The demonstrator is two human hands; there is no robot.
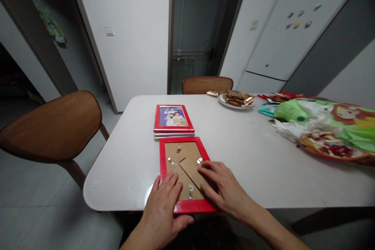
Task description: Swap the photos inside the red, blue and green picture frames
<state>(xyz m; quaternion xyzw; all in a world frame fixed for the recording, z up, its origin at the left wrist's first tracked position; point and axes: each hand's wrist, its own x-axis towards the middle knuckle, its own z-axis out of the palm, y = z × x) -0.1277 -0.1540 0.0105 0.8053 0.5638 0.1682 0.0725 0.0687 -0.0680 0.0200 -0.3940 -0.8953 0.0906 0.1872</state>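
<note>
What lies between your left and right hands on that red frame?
Between the left hand and right hand, the head view shows the red frame's brown cardboard backing, with a metal clip on it.

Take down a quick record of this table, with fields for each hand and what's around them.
Left hand: flat on the lower left of the frame
Right hand: on the brown cardboard easel strut
Under hands: red rectangular picture frame, face down, silver metal clip on its back
Beyond: red picture frame with a photo of two people, face up
Surface: white rounded table
Far side: white plate of gold-wrapped packets
</note>
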